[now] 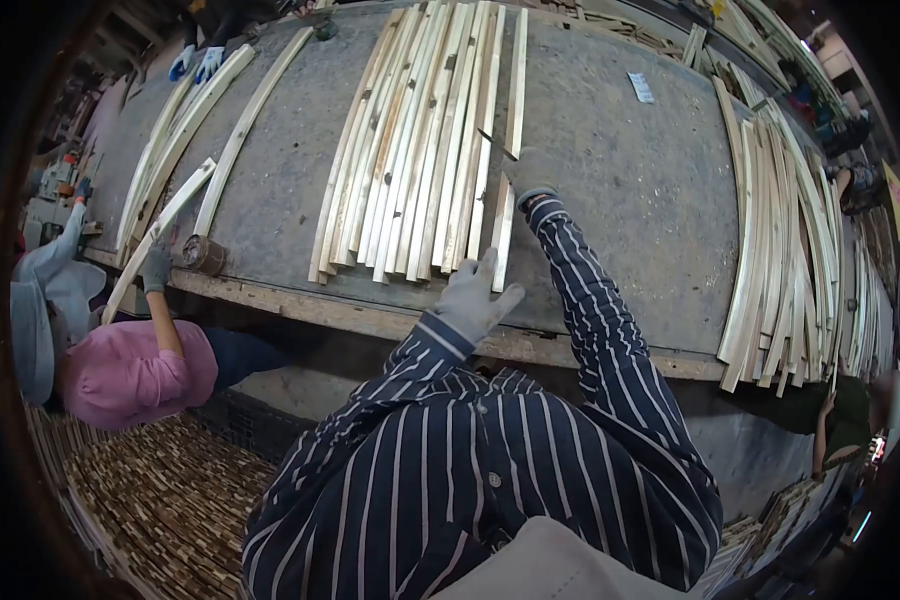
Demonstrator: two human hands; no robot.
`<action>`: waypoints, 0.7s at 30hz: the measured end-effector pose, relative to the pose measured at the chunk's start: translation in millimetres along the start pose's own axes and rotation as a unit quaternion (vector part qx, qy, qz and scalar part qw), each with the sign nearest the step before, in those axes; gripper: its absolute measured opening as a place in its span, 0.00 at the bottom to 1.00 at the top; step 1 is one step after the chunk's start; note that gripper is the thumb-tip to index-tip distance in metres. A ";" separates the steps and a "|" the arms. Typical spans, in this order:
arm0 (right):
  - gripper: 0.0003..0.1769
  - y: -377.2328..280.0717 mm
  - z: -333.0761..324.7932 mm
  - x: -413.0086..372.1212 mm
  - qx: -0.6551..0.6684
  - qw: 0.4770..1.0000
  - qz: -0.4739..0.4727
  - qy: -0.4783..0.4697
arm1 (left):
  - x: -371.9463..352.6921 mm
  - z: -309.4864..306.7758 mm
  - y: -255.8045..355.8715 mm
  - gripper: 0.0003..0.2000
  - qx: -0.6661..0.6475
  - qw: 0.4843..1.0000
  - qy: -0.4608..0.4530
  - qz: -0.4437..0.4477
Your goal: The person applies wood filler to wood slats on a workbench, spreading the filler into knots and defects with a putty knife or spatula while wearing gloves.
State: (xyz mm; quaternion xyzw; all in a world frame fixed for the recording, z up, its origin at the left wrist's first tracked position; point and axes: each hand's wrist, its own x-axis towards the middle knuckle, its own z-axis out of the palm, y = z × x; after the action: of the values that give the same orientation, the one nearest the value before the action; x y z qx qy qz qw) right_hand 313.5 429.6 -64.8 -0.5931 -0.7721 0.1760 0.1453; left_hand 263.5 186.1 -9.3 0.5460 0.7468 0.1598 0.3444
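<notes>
A single wooden strip [504, 235] lies lengthwise in front of me, a little apart from the right side of a row of pale strips [410, 150]. At its near end is my left hand [473, 300] in a grey glove, fingers and thumb spread, fingertips touching or just beside the wood. My right hand [538, 172], also gloved, is farther up along the same strip, closed on a thin dark-bladed tool [497, 144] whose blade points left across the strip. Its fingers are partly blurred against the grey table. Dark knots or patches mark several strips in the row.
The worn grey table [630, 230] has a wooden front edge [300, 312]. More strips are piled at right [780, 250]. A can [203, 255] stands at left, near a pink-sleeved co-worker [150, 365] holding a strip. A small packet [640, 88] lies farther back.
</notes>
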 end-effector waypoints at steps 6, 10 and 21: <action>0.23 -10.0 16.8 -3.8 0.025 0.999 0.010 -0.035 | -39.4 -21.5 -42.4 0.36 -0.029 0.999 0.011 0.044; 0.20 2.8 36.2 4.0 -0.001 0.999 -0.027 -0.026 | -55.9 -25.5 -45.5 0.35 -0.026 0.998 0.007 0.056; 0.17 33.3 3.1 1.4 0.096 0.991 -0.069 -0.058 | -48.0 -16.2 -35.6 0.35 -0.022 0.997 -0.047 0.065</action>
State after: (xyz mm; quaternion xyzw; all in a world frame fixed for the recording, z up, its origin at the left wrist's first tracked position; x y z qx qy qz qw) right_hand 340.5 438.5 -82.3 -0.5105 -0.7978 0.2729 0.1685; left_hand 235.2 131.3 -3.4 0.5931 0.6889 0.1723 0.3794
